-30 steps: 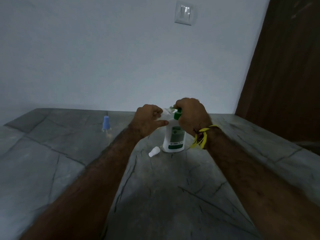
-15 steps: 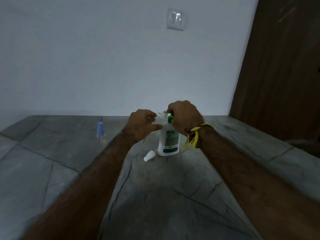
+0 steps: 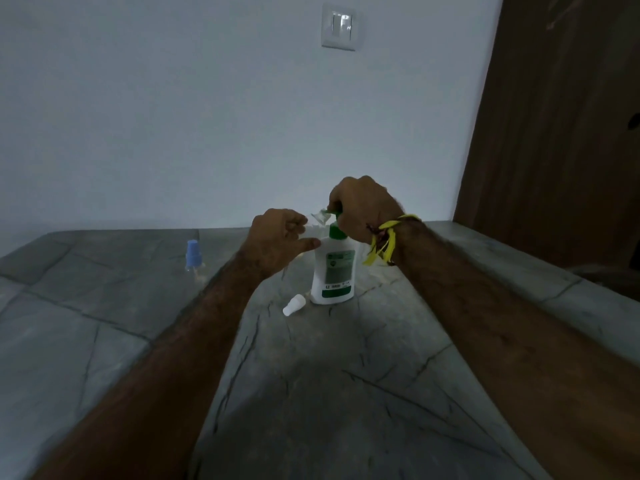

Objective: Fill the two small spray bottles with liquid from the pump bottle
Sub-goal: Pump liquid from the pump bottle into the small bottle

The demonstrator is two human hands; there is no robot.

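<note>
The pump bottle [image 3: 333, 268] stands on the grey worktop [image 3: 346, 393], with the right hand [image 3: 360, 207] curled over its green pump head. A second ago that hand sat lower; it has risen, so the pump looks released between strokes. The left hand [image 3: 280, 237] pinches a clear small bottle [image 3: 317, 221] up at the nozzle, thumb against the pump bottle. A white cap [image 3: 293, 305] lies just beside the base. The blue-capped bottle [image 3: 192, 254] waits well apart, probably unfilled.

Grey stone counter [image 3: 104, 341], white wall [image 3: 173, 116], light switch [image 3: 338, 27], brown wooden door [image 3: 561, 116]
</note>
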